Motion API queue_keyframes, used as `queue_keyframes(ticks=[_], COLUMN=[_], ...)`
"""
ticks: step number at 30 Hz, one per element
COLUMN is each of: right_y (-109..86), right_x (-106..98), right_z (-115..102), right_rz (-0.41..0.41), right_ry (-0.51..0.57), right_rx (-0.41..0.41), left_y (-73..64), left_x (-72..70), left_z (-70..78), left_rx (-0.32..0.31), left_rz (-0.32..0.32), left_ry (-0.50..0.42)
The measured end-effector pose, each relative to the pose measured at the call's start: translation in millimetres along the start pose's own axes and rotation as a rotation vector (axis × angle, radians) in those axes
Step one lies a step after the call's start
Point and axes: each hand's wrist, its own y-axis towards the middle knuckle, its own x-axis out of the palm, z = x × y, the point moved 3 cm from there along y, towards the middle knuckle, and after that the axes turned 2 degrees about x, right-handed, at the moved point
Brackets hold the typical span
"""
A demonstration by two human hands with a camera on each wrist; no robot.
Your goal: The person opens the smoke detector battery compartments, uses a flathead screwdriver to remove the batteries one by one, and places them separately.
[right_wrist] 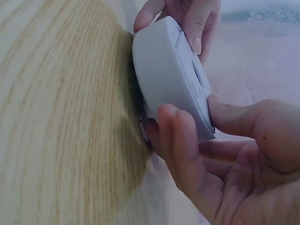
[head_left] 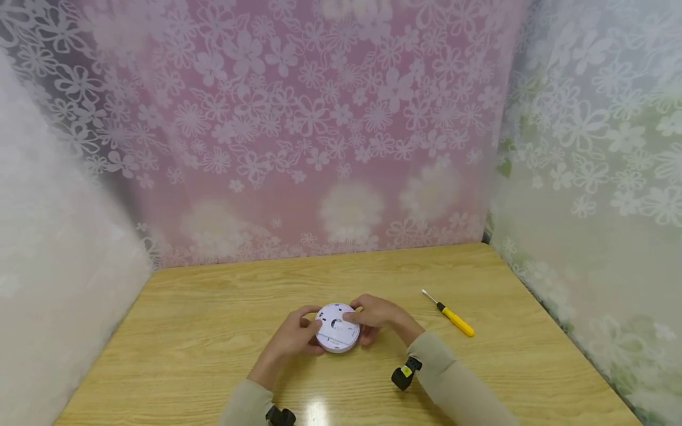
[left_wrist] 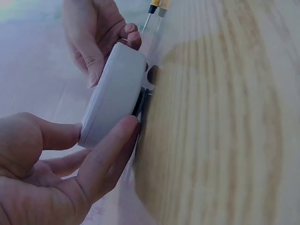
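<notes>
A round white smoke detector (head_left: 341, 338) is held just over the table, its flat face with slots and a central hole turned up in the head view. My left hand (head_left: 292, 335) grips its left edge, thumb on the upper face and fingers around the side and underneath. On the opposite edge my right hand (head_left: 377, 313) holds it, the thumb pressing on the slotted face. From the left wrist view the detector (left_wrist: 115, 89) shows its smooth side wall, tilted close to the wood. The right wrist view shows the detector (right_wrist: 161, 65) pinched between both hands.
A screwdriver (head_left: 455, 320) with a yellow handle lies on the table to the right of my right hand. The wooden table (head_left: 213, 302) is bordered by a pink floral curtain (head_left: 319, 148) at the back and pale curtains on both sides.
</notes>
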Motion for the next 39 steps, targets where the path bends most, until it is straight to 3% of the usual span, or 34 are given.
queue_keyframes(ticks=[4,9,16,21,26,31,39], right_y=[-1.7,-3.9,-3.9,-2.7,-0.3,5.7,5.2], right_x=[-4,-8,-7,-6,-6,0,10], right_z=[-3,-12,-21,-20,-19,-15,-14], right_rz=[0.017,0.048,0.177,0.232,0.214,0.214,0.237], right_ry=[0.011,0.034,-0.056,-0.118,-0.166,-0.299,-0.423], right_rx=[-0.031,-0.061,-0.101,-0.131,-0.224,-0.271,-0.251], left_y=[1.2,2.9,1.8,1.5,2.1,4.1,2.8], left_x=[-5.4,-9.2,-10.5,-12.3,-14.9,-11.7,-5.2], left_z=[5.5,14.2,20.2,17.3,16.5,16.4,13.2], left_rx=[0.063,0.156,0.253,0.199,0.137,0.148,0.186], left_rz=[0.047,0.093,0.157,0.143,0.155,0.172,0.164], left_ry=[0.058,0.057,0.098,0.104,0.106,0.104,0.140])
